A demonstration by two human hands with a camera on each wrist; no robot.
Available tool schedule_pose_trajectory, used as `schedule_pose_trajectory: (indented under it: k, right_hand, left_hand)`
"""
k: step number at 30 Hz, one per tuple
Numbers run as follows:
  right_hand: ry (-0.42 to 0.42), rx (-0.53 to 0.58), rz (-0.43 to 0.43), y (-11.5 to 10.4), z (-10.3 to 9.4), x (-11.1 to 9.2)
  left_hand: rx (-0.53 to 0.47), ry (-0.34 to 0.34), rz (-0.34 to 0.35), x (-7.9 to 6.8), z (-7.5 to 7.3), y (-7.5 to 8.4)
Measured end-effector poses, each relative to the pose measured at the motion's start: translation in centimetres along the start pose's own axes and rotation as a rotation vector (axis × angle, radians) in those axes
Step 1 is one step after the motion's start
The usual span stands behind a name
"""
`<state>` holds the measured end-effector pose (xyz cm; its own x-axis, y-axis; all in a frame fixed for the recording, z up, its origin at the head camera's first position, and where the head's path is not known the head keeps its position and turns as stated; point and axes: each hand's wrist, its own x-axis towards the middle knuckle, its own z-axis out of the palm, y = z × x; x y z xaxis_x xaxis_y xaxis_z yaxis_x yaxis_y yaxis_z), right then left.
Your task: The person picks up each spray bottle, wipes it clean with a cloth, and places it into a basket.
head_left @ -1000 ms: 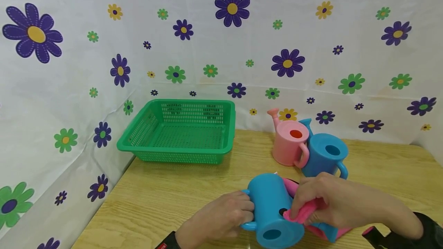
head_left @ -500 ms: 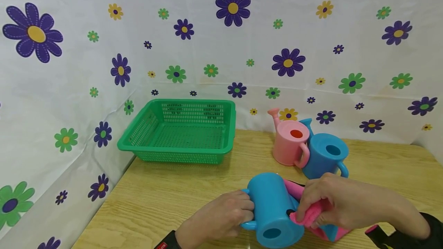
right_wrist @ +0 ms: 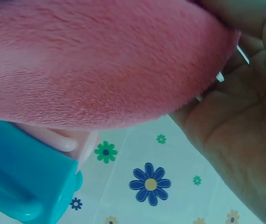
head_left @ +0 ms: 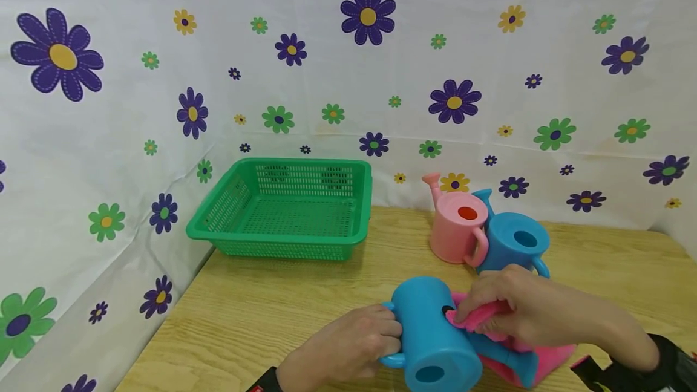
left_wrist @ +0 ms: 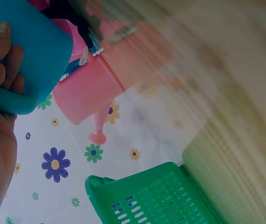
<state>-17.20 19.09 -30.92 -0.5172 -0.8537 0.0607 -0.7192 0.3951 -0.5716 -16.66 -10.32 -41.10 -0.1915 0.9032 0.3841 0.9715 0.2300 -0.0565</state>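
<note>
Watering can of cylindrical blue plastic lay tilted at lower centre-right, its handle gripped by the left hand, while the right hand pinched a fuzzy pink cloth against it, wiping seemingly unfinished, the amount left unclear.

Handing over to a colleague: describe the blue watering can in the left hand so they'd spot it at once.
On the wooden table, look right of and nearer than the green basket. The left hand grips the blue watering can by its handle. Unlike the upright blue can behind, it's tipped, opening facing the camera.
</note>
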Motion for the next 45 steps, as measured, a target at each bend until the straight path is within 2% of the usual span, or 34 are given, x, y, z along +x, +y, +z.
schedule_pose_trajectory:
  k: [2, 8, 23, 36, 42, 45]
  right_hand:
    - [0.028, -0.023, -0.002, 0.3, 0.2, 0.1]
    - [0.060, -0.049, 0.052, 1.3, 0.5, 0.4]
    - [0.146, -0.061, 0.087, 3.4, 0.9, 0.4]
    - [0.137, -0.072, 0.166, 3.4, 1.2, 0.5]
    - [0.099, -0.047, 0.164, 3.1, 1.4, 0.3]
    - [0.078, -0.038, 0.146, 2.8, 1.5, 0.2]
  left_hand:
    - [0.003, 0.007, 0.014, 0.0, 0.1, -0.1]
    - [-0.040, 0.004, -0.012, 0.0, 0.0, 0.2]
    - [0.006, 0.015, 0.021, 0.3, -0.4, 0.6]
    - [-0.039, 0.023, -0.008, 0.0, -0.2, 0.4]
    - [-0.095, 0.035, -0.035, -0.3, -0.2, 0.0]
    - [-0.083, 0.031, -0.025, -0.4, -0.2, 0.0]
